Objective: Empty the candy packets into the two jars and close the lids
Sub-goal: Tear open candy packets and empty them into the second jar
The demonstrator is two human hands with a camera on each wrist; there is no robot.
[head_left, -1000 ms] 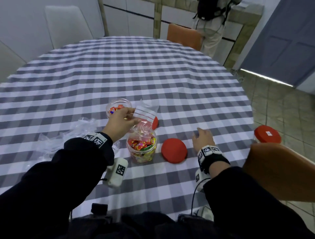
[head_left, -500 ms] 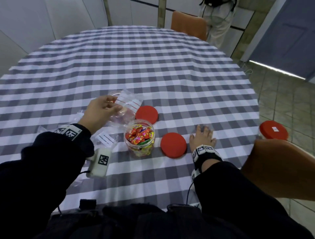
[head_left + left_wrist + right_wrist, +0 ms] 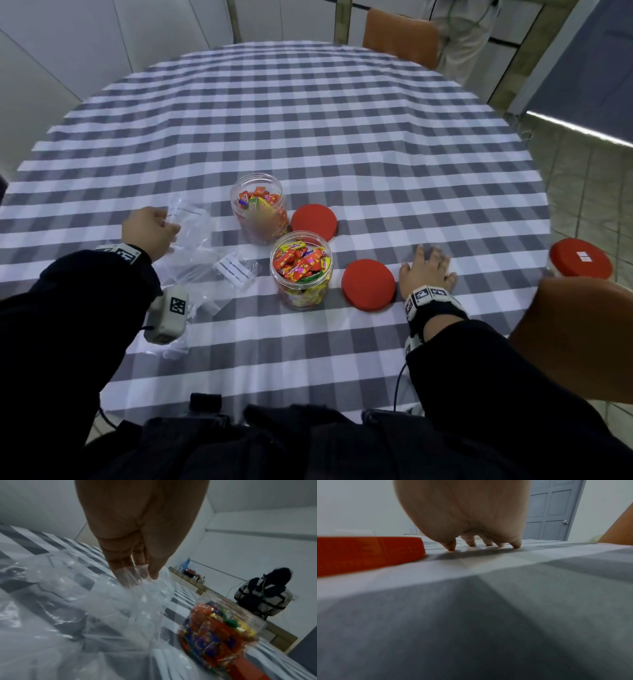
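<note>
Two clear jars stand open on the checked table, both holding bright wrapped candies: the far jar (image 3: 257,205) and the near jar (image 3: 301,274), the fuller of the two. A red lid (image 3: 314,222) lies right of the far jar, and another red lid (image 3: 369,285) right of the near one. My left hand (image 3: 167,224) is left of the jars, low over the table. In the left wrist view my left hand (image 3: 139,576) pinches an empty clear packet (image 3: 120,601), with a candy jar (image 3: 217,626) to its right. My right hand (image 3: 428,265) lies flat on the cloth beside the near lid (image 3: 368,550).
More empty clear packets (image 3: 233,272) lie crumpled between my left arm and the near jar. A third jar with a red lid (image 3: 580,258) stands past the table's right edge, by an orange chair back (image 3: 582,339). A person (image 3: 262,599) stands beyond the far side.
My left hand carried the emptied packet from above the near jar away to the left and down toward the packet pile. The right hand stayed flat on the table.
</note>
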